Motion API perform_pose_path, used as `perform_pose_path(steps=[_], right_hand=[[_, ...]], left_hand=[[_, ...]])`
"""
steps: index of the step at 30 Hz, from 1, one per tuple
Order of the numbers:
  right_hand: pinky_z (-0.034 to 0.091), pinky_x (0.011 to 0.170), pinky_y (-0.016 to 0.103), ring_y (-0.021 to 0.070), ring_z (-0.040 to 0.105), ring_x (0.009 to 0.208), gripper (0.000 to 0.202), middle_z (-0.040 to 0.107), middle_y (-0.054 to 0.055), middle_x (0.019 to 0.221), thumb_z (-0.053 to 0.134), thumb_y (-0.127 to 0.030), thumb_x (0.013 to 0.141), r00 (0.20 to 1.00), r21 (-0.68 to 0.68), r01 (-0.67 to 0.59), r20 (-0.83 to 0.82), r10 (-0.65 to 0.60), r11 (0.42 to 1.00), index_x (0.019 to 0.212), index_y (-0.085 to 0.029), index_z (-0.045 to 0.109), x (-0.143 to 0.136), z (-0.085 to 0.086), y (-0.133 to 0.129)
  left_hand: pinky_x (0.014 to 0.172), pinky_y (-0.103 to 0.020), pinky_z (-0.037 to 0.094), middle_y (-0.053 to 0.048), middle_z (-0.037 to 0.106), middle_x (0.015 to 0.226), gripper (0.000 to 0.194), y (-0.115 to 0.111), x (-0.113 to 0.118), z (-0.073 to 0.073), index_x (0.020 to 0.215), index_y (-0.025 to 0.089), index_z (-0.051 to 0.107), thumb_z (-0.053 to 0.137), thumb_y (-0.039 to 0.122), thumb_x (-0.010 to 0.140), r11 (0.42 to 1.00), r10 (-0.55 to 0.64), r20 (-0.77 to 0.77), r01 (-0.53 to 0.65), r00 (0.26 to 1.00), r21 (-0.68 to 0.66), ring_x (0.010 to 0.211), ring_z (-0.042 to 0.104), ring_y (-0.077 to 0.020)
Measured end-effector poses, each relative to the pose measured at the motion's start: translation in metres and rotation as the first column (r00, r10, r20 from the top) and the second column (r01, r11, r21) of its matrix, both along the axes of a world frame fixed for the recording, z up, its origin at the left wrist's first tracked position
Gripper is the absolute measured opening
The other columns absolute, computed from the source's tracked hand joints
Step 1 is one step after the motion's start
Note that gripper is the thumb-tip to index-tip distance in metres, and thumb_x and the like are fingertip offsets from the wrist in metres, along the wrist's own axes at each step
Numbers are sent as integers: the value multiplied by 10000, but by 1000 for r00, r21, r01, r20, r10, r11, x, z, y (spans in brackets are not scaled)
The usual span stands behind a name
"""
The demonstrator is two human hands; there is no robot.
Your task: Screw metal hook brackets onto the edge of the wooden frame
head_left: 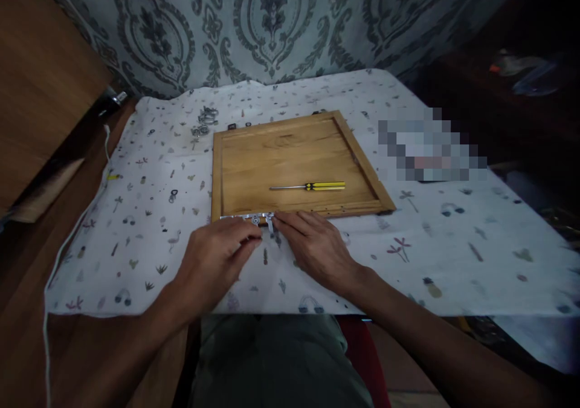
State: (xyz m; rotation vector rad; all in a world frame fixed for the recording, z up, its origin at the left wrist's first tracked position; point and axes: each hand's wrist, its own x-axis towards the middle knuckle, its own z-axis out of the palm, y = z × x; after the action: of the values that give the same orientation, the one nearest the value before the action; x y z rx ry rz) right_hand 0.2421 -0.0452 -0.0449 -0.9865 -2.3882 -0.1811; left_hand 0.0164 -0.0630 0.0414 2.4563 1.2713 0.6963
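A wooden panel [281,160] with a raised frame lies on the cloth-covered table. Along its near edge sits a narrow silvery metal fitting [269,220] with a small lever-like piece sticking out towards me. My left hand [222,251] is closed in a pinch at the fitting's left part, the fingertips partly hiding it. My right hand [317,245] has its fingers together over the panel's near edge, the fingertips against the fitting's right end; its thumb is hidden. On the panel rests a screwdriver [324,186] with a yellow and black handle, its shaft pointing left.
Several metal parts [206,118] lie in a pile behind the panel's left corner. A pixelated object [428,148] is at the right. A white cable [67,245] runs down the table's left side, beside wooden furniture [40,93]. Behind the table hangs patterned fabric [272,27].
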Motion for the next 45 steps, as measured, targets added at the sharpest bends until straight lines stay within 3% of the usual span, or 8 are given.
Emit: perform_pose_path(steps=[3, 9, 18, 27, 32, 37, 45], right_hand=[[543, 822, 371, 244, 688, 959, 422, 809, 125, 1177, 521, 44, 899, 1000, -20, 15, 7, -15, 1000, 1202, -129, 759, -1, 1, -1], [534, 818, 384, 249, 673, 948, 408, 804, 136, 1168, 502, 37, 917, 1000, -27, 5, -20, -6, 1000, 1217, -96, 745, -2, 5, -2], [513, 754, 369, 233, 653, 842, 334, 816, 91, 1085, 477, -3, 964, 998, 44, 29, -49, -27, 999, 1130, -78, 757, -4, 9, -1], [527, 783, 391, 254, 654, 932, 338, 785, 153, 1183, 523, -16, 956, 1000, -48, -8, -16, 7, 999, 1228, -53, 719, -1, 8, -3], [536, 801, 384, 246, 655, 929, 326, 787, 140, 1177, 540, -26, 951, 1000, -53, 3, 14, -2, 999, 1218, -59, 724, -2, 7, -2], [532, 810, 411, 264, 645, 960, 310, 770, 162, 1162, 556, -52, 969, 1000, -114, -25, 4, 26, 993, 1241, -49, 706, -2, 5, -2], [521, 778, 401, 258, 639, 920, 284, 775, 134, 1110, 512, -73, 1004, 999, -106, -9, 29, 12, 994, 1208, -58, 708, -3, 8, -2]], left_hand=[[693, -231, 547, -14, 803, 892, 124, 27, 2, 9, 943, 190, 783, 661, 166, 946, 982, 65, 157, -34, 985, -188, 773, 722, -145], [703, -238, 547, -25, 813, 862, 140, 62, 13, -1, 914, 176, 806, 667, 173, 897, 912, 34, 81, 2, 996, -409, 777, 735, -157], [710, -231, 534, -24, 796, 844, 143, 75, 19, -4, 872, 165, 786, 647, 136, 891, 865, -45, -17, 31, 999, -501, 748, 712, -142], [629, -209, 455, -4, 739, 786, 125, 83, 18, -1, 878, 164, 748, 625, 189, 880, 782, -107, 35, 106, 994, -615, 691, 637, -124], [611, -221, 441, 14, 677, 748, 81, 84, 20, 4, 830, 177, 638, 652, 247, 868, 778, -79, 43, 89, 996, -622, 676, 607, -129], [647, -242, 440, 21, 692, 795, 96, 87, 17, -1, 940, 209, 562, 627, 227, 871, 787, -101, 30, 98, 994, -609, 739, 642, -148], [657, -255, 445, 32, 660, 791, 200, 91, 19, 0, 1044, 227, 498, 608, 226, 877, 730, -132, 16, 108, 991, -674, 747, 629, -152]])
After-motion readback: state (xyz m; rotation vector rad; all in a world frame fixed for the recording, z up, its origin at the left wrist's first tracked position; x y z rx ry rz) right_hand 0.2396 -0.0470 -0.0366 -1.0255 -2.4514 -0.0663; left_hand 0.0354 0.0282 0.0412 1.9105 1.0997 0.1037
